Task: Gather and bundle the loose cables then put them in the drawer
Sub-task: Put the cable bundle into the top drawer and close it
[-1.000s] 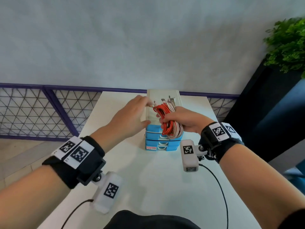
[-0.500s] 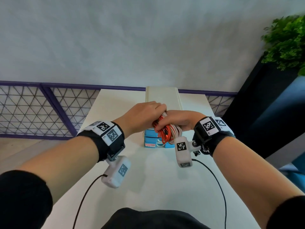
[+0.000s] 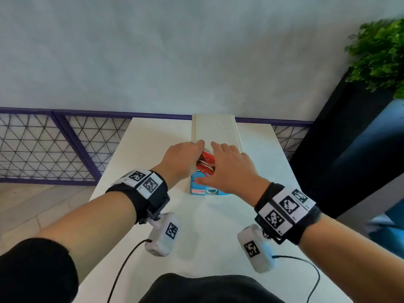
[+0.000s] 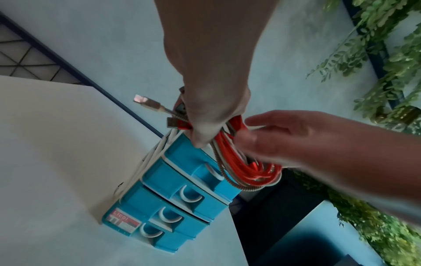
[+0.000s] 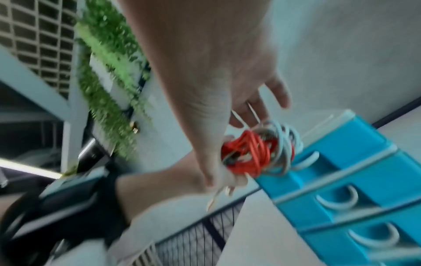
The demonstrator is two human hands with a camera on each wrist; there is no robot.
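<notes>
At the centre of the head view, the coiled bundle of orange-red and white cables [image 3: 205, 161] sits between both hands, right over the top of the small blue plastic drawer unit with 3 white-handled drawers [image 3: 197, 189]. That unit stands on the white bench [image 3: 140, 149] in the middle of the frame. The left hand [image 3: 181, 159] grips the bundle: in the left wrist view its fingers [image 4: 205, 126] curl round the upper end of the coil [image 4: 248, 167], with 2 metal plug ends [image 4: 145, 102] sticking out to the left of the fist. The coil's lower loops hang against the front of the top drawer [image 4: 182, 162]. The right hand [image 3: 229, 166] has its grip spread, fingers relaxed and extended beside the bundle; the right wrist view is blurred, so whether its fingertips touch the cables there cannot be told. All 3 drawers appear pushed in. A green leafy plant [image 3: 380, 53] fills the upper right of the head view.
</notes>
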